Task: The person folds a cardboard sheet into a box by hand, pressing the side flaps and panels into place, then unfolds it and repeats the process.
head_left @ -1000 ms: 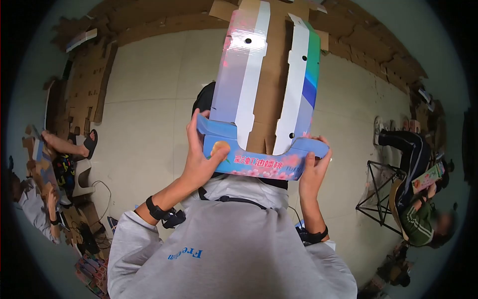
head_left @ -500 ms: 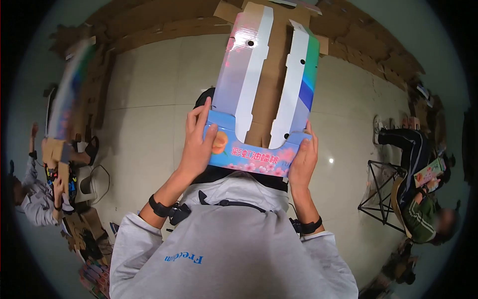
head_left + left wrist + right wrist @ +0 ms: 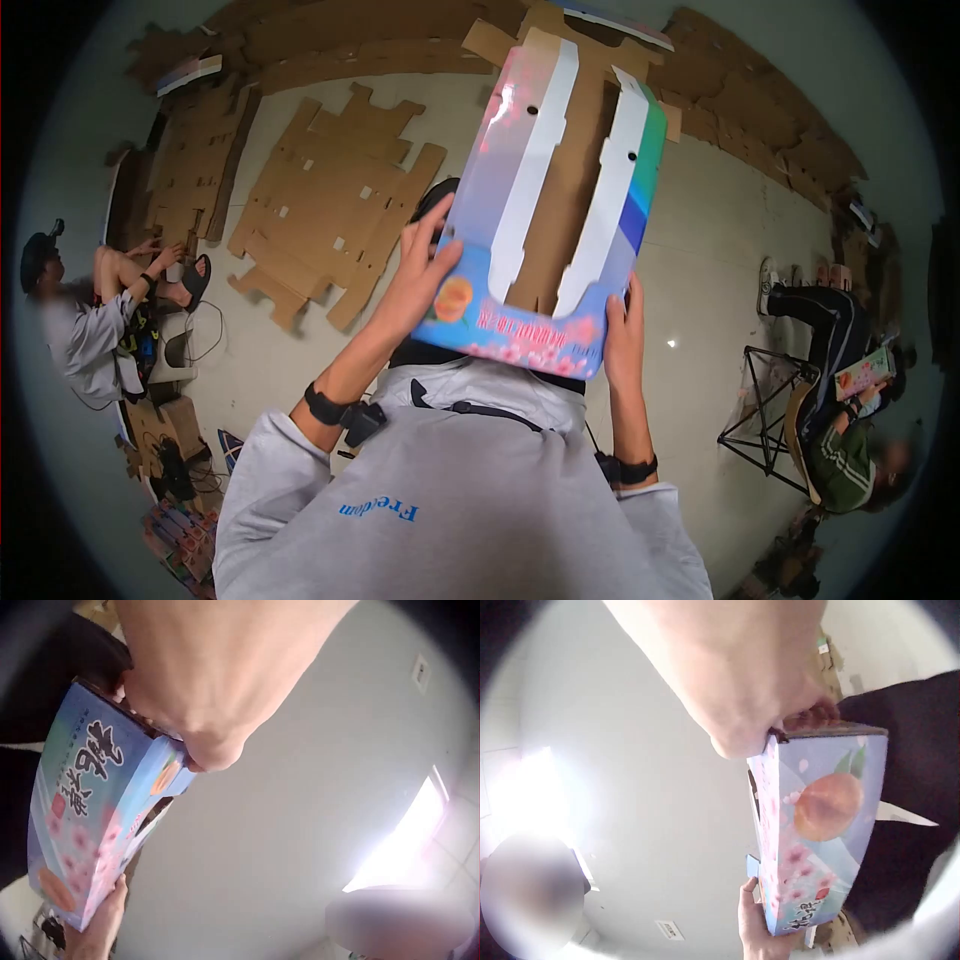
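Observation:
A printed cardboard fruit box (image 3: 480,230), pink, lilac and blue with blossoms and a peach, lies over the lap in the head view. White side flaps fold inward, leaving a brown strip showing down its middle. My left hand (image 3: 418,275) grips the near left corner, thumb on top and fingers along the side. The right hand (image 3: 625,340) holds the near right corner, thumb near the top edge. In the left wrist view, the box's blue end panel (image 3: 90,780) with large lettering faces out below the left hand (image 3: 199,690). Some fingers are hidden behind the box.
A flat brown cardboard sheet (image 3: 325,190) lies on the tiled floor at left. Cardboard stacks (image 3: 330,45) line the far wall. One person (image 3: 90,330) sits at left; another (image 3: 850,430) sits at right beside a black folding frame (image 3: 765,420).
The blue flaps at the box's near corners no longer stick up, and the near panel lies flatter. The box tilts rightward. A brown cardboard sheet has appeared on the floor at left.

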Available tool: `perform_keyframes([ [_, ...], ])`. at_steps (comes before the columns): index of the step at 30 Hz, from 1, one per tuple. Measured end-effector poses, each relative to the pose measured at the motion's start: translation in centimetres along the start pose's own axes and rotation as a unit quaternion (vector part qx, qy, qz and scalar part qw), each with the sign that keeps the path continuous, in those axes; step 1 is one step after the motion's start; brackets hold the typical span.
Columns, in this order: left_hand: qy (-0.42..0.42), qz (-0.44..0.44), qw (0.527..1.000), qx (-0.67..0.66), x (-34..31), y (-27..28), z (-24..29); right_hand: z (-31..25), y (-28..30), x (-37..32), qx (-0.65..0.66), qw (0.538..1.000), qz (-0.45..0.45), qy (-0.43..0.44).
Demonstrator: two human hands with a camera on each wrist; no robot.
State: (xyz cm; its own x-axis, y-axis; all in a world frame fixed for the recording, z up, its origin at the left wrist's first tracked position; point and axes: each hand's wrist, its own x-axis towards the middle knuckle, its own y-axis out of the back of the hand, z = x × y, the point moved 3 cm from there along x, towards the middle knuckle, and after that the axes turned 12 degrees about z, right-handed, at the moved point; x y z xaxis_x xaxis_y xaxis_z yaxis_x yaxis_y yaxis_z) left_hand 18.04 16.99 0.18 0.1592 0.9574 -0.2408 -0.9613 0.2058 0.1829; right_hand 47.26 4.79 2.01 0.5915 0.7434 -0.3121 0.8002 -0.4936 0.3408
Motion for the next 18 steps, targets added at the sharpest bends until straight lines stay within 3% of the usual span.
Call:
perform_keyframes([
  [3,0.021,-0.031,0.999,-0.017,-3.9,1.0,-0.2,1.9,1.3,-3.8,-0.001,1.0,-0.011,0.01],
  [4,0.067,-0.042,0.995,-0.057,-4.9,1.3,0.4,2.4,1.7,-4.9,-0.021,1.0,-0.011,0.005],
  [9,0.079,0.008,0.995,-0.051,-7.5,1.3,-2.1,4.2,2.1,-7.3,-0.079,0.996,-0.02,0.025],
  [12,0.132,-0.007,0.988,-0.074,-7.8,1.5,-2.3,3.3,2.6,-6.9,-0.071,0.997,-0.034,-0.024],
  [14,0.178,-0.042,0.98,-0.079,-7.5,2.3,-2.0,2.1,3.4,-4.8,-0.1,0.993,-0.001,0.059],
  [17,-0.01,-0.081,0.987,0.137,-5.4,3.6,-3.0,-2.8,3.5,0.0,-0.123,0.962,0.099,0.223],
  [18,-0.033,-0.049,0.988,0.141,-3.9,3.6,-1.8,-5.3,3.3,2.0,-0.185,0.933,0.1,0.292],
])
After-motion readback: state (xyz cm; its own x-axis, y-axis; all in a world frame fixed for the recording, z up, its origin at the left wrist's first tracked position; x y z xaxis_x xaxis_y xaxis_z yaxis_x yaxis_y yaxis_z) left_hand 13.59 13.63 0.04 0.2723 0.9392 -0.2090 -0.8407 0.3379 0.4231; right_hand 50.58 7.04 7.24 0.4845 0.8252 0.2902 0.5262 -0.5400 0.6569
